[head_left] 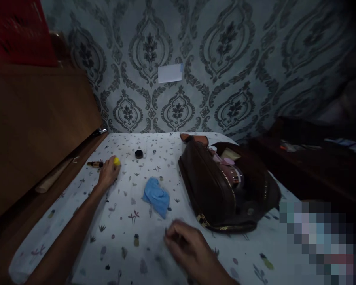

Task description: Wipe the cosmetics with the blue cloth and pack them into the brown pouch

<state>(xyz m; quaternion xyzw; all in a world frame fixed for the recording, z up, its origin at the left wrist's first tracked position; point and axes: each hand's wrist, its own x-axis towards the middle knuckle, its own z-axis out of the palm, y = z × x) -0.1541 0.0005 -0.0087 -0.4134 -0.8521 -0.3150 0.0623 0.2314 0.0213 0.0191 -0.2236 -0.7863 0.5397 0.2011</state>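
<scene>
At the left of the patterned white cloth, my left hand (108,172) is closed around a small yellow item (116,161); its kind is unclear. Just left of those fingers lies a slim black-and-gold tube (95,164). My right hand (191,247) is above the cloth near the front, fingers curled and slightly blurred; whatever they may hold is hidden. Ahead of it a crumpled blue cloth (156,196) lies flat. A small round jar with a dark lid (139,154) stands farther back. Right of the blue cloth sits a dark brown bag (206,186), unzipped, with cosmetics inside.
A wooden cabinet (38,138) borders the left side, with a red item (20,33) on top. Behind the cloth-covered surface (124,237) rises a patterned wall (178,35) bearing a white label (170,73). Behind the bag lies a brown leather-like piece (200,139).
</scene>
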